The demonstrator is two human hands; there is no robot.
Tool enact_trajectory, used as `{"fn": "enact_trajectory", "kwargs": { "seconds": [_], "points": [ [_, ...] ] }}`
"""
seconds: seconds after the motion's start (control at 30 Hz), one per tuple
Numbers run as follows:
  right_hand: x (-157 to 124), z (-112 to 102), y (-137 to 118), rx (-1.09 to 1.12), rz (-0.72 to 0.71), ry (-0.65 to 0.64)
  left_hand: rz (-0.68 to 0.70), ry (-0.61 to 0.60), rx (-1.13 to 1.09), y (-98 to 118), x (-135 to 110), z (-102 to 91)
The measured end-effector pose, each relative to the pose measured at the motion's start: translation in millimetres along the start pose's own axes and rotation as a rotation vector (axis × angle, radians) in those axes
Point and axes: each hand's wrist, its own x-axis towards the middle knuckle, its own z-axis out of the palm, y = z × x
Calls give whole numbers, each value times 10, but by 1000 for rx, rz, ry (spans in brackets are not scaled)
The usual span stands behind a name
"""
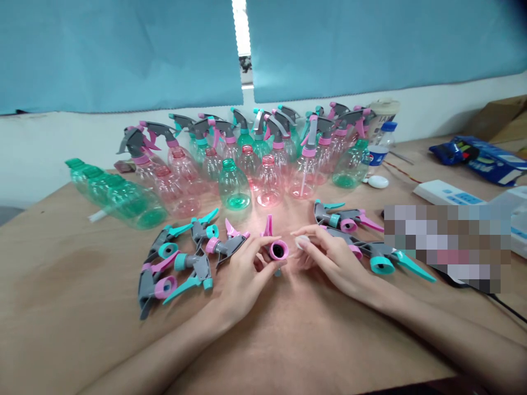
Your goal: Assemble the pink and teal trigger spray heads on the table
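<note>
My left hand (247,273) is closed around a spray trigger head (273,248), its pink collar tilted up so the dark opening faces me. Just to the right, my right hand (331,258) pinches a small white round piece (302,242) between thumb and fingers, apart from the collar. Its exact kind is too blurred to tell. Left of my left hand lie several loose grey trigger heads (198,267) with pink or teal parts. More loose heads, among them one with a teal collar (382,264), lie beside and partly behind my right hand.
Green bottles (234,189) and pink bottles (269,184) stand across the back, many with trigger heads fitted. Open green bottles (117,192) lean in a row at left. On the right are a Pepsi bottle (376,153), a blue packet (480,156), a power strip (448,193) and a blurred-out object.
</note>
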Motion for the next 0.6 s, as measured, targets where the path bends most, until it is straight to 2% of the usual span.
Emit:
{"fn": "enact_trajectory", "kwargs": {
  "seconds": [0.17,0.4,0.6],
  "points": [
    [10,-10,28,127,-7,105,-19,-5,-6,4,-12,-8],
    [-40,-28,-18,-15,-106,99,13,18,-20,0,-15,5],
    [-43,-6,-22,-28,-75,10,118,-19,34,-14,-20,13]
  ]
}}
